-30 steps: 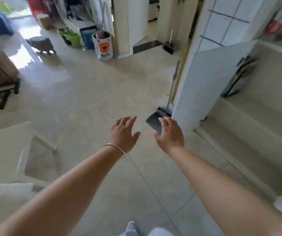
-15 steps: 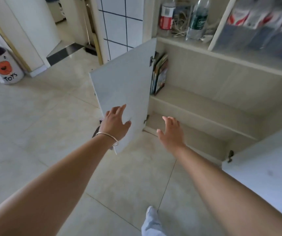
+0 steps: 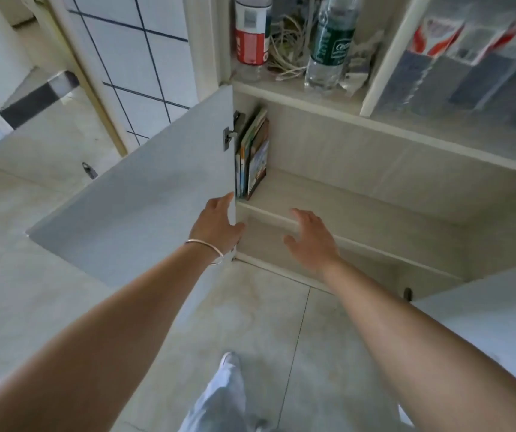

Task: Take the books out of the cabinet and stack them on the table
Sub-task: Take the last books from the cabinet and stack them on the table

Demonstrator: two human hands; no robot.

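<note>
A few thin books (image 3: 253, 155) stand upright at the far left of the cabinet's middle shelf (image 3: 359, 207), leaning against the side wall beside the hinges. My left hand (image 3: 217, 224), with a bracelet on the wrist, reaches with straight fingers to just below the books, in front of the open door's hinge edge. Level with the front edge of that shelf hovers my right hand (image 3: 311, 236), fingers spread and holding nothing. Both hands are short of the books. No table is in view.
The cabinet's white left door (image 3: 144, 207) swings wide open to the left; another white door (image 3: 484, 332) is open at lower right. Bottles (image 3: 328, 42), a can (image 3: 252, 35) and tangled cords sit on the shelf above. My leg (image 3: 219, 397) stands on the tiled floor.
The view turned from the room's floor to the open cabinet and closed in. Both hands moved forward and up, from in front of the door to the shelf under the books.
</note>
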